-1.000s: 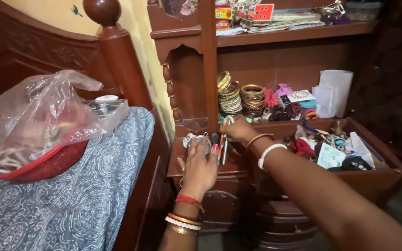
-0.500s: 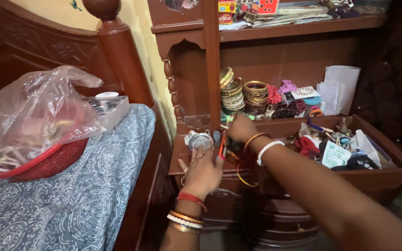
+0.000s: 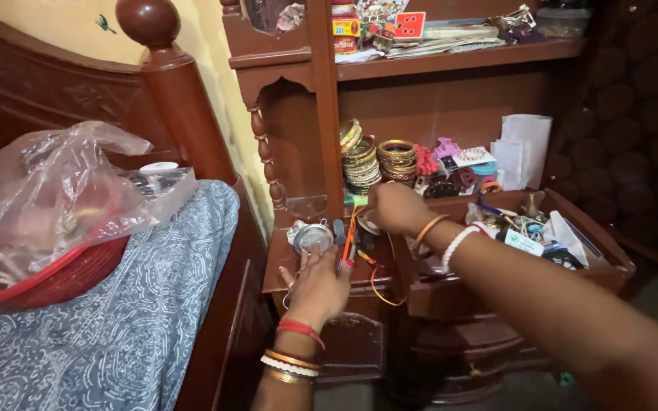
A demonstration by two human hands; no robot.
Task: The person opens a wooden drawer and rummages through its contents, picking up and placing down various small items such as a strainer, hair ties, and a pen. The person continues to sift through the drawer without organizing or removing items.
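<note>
Sorting midway; left hand (image 3: 320, 283) spread flat beside round tin (image 3: 314, 237); right hand (image 3: 396, 207) pinching orange cord (image 3: 375, 281), seemingly; drawer (image 3: 496, 268) cluttered.

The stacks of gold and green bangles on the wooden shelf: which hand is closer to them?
Right. The right hand sits just below and beside the stacks of gold and green bangles; the left hand is lower, near the small round metal tin.
</note>
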